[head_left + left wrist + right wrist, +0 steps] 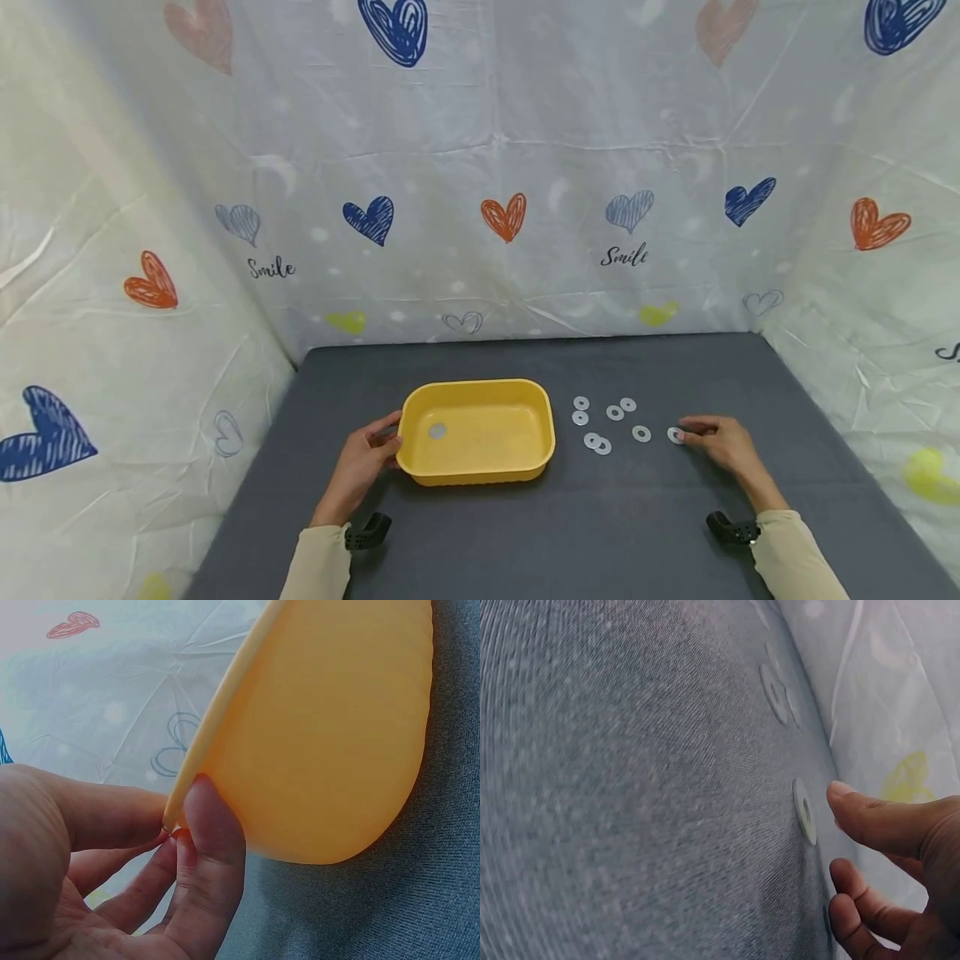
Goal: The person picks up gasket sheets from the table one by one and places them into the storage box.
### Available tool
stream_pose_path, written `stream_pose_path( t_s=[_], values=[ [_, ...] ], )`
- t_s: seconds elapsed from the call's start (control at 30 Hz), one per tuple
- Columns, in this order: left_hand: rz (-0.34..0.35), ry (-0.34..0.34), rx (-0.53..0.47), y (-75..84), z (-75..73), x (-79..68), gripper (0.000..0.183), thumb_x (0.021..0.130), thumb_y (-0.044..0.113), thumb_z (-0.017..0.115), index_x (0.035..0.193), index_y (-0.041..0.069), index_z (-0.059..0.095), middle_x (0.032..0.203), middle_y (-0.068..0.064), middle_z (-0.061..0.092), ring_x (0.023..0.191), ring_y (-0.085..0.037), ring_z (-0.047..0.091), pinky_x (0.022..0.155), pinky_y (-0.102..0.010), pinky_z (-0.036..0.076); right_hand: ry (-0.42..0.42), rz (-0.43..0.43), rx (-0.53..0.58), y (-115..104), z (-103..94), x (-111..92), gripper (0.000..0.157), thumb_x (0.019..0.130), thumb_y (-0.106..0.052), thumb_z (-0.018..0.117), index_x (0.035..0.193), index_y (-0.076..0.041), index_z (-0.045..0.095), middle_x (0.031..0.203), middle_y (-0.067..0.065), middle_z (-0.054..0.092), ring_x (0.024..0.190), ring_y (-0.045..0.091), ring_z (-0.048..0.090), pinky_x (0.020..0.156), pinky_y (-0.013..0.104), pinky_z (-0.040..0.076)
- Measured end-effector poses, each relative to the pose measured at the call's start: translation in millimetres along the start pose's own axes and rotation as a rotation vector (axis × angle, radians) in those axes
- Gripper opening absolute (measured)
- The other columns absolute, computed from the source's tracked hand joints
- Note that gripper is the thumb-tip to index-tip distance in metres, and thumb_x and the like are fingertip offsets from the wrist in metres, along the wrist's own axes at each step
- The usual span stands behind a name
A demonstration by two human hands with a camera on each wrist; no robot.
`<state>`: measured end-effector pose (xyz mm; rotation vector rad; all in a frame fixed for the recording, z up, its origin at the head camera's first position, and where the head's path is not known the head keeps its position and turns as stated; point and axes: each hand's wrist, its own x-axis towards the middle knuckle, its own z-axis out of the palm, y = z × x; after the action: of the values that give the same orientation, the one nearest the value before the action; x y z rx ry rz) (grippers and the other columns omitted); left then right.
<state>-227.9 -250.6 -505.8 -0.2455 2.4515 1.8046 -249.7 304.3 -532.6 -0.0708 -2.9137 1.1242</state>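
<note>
A yellow plastic tray (480, 473) sits on the table, a small grey disc (437, 431) lying on its floor at the left. My left hand (362, 462) pinches the tray's left rim, thumb against the outer wall, as the left wrist view shows. Over on the right, my right hand (718, 443) is low over the table, fingertips at the edge of a flat metal washer (673, 435). Thumb and fingers stand apart in the right wrist view, close to a washer (804, 811) lying on the cloth.
Several more washers (641, 433) lie scattered between the tray and my right hand, two of them overlapping (592, 441). Dark grey cloth covers the table (540, 542). A white curtain with printed hearts (504, 217) hangs behind and at both sides.
</note>
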Motion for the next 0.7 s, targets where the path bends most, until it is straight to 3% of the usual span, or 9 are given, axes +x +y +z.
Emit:
stream_pose_path(
  t_s=[0.17,0.4,0.7],
  values=[
    [0.001,0.007,0.003,0.5,-0.9,0.9,0.051,0.098,0.008,0.059,0.147,0.014,0.048,0.143,-0.016,0.054,0.1,-0.026,0.065,0.073,-0.031,0.058,-0.039,-0.037,-0.024,2.3,0.8,1.5,0.039,0.086,-0.023,0.076,0.117,-0.001,0.071,0.108,0.021,0.07,0.081,0.015,0.059,0.068,0.03,0.045],
    [-0.002,0.002,0.005,-1.2,0.1,1.3,0.05,0.098,0.009,0.059,0.146,0.014,0.049,0.143,-0.016,0.054,0.102,-0.026,0.066,0.073,-0.031,0.058,-0.025,-0.087,-0.054,6.2,0.5,-0.5,0.035,0.083,-0.015,0.078,0.114,0.0,0.072,0.107,0.023,0.07,0.081,0.017,0.058,0.068,0.03,0.044],
    [0.005,-0.005,0.001,-1.3,-0.9,-0.4,0.051,0.098,0.009,0.059,0.147,0.014,0.048,0.142,-0.016,0.055,0.097,-0.026,0.066,0.074,-0.034,0.058,-0.043,-0.04,-0.054,5.9,2.2,-0.7,0.032,0.084,-0.014,0.077,0.113,-0.002,0.073,0.109,0.023,0.069,0.084,0.021,0.06,0.069,0.032,0.045]
  ],
)
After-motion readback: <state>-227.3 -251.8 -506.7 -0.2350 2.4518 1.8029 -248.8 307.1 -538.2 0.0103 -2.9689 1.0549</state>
